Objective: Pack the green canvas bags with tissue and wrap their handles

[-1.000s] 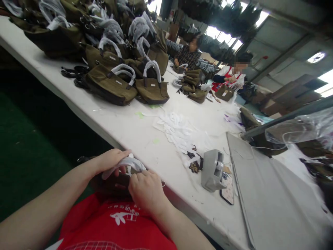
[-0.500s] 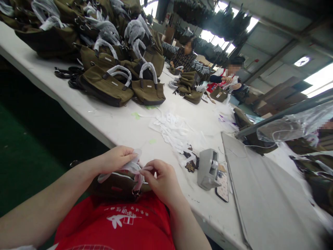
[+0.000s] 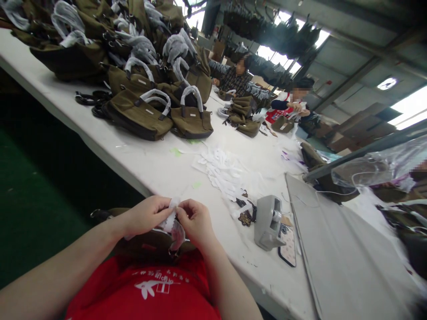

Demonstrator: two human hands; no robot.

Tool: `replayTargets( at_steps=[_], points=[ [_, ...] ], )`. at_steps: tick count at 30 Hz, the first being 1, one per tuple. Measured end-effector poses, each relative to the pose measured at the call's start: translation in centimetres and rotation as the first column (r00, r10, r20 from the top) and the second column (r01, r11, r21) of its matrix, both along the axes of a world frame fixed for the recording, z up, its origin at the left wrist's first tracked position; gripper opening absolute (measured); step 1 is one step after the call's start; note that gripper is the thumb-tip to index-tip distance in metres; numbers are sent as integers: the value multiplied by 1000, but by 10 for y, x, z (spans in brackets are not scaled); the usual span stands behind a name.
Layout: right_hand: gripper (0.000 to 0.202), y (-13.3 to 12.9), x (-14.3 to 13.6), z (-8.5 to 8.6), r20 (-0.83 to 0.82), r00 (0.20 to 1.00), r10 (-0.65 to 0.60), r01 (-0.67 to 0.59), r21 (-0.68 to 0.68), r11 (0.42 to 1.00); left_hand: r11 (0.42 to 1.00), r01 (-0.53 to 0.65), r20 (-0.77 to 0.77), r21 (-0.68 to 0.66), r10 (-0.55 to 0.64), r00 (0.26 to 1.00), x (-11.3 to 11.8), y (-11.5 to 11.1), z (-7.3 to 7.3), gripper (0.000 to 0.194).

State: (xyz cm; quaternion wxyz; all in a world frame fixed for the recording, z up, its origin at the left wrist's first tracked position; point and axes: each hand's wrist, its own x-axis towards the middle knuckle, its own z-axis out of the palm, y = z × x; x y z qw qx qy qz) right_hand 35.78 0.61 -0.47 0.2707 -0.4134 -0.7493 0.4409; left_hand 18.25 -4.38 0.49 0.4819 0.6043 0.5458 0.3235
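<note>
An olive-green handbag [image 3: 153, 244] with a silver zipper rests against my red apron [image 3: 160, 302] at the table's front edge. Above its zipper, my left hand [image 3: 150, 216] pinches a white wrapping strip [image 3: 173, 204] that runs round the bag's handle, which is mostly hidden. Close beside it, my right hand [image 3: 196, 222] has thumb and forefinger pressed on the same strip. Part of the wrapping [image 3: 178, 235] hangs below the fingers toward a metal ring on the bag.
Many wrapped-handle handbags [image 3: 140, 115] are piled at the back left of the white table [image 3: 133, 164]. White strips [image 3: 223, 171] lie scattered mid-table. A grey tape dispenser [image 3: 267, 222] and a phone [image 3: 287, 246] sit to the right. Two co-workers [image 3: 283, 111] are at the far side.
My right hand has moved in toward the left, and both hands now meet at the strip. The strip's loose end is drawn closer round the handle. The view has shifted slightly.
</note>
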Motion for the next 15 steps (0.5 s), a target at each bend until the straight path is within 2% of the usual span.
replayTargets(
  at_steps=[4, 7, 8, 10, 11, 13, 14, 15],
  points=[
    [14, 6, 0, 1, -91, 995, -39, 34, -55, 998, 999, -15, 31, -51, 16, 999, 2, 0, -2, 40],
    [18, 9, -2, -2, -142, 990, 25, -40, -107, 993, 997, 12, 90, -70, -5, 996, 5, 0, -3, 42],
    [19, 9, -2, -3, -123, 991, 53, -62, -69, 996, 997, 8, 98, -79, 0, 995, 6, 0, -4, 42],
    [20, 6, -4, -4, -25, 995, 96, -92, 131, 987, 996, -20, 85, -89, 28, 996, 8, 1, -7, 43],
    [19, 3, -4, -3, 48, 993, 107, -116, 264, 957, 995, -37, 65, -88, 43, 997, 9, 2, -9, 43],
    [18, -3, -3, -1, 199, 971, 134, -214, 464, 859, 995, -63, 16, -72, 64, 998, 11, 3, -13, 43],
    [18, -5, -3, 2, 253, 956, 151, -263, 502, 824, 996, -68, -6, -65, 67, 998, 12, 3, -14, 43],
    [19, -6, -2, 4, 272, 950, 153, -276, 504, 818, 995, -72, -22, -63, 70, 997, 12, 3, -15, 43]
  ],
)
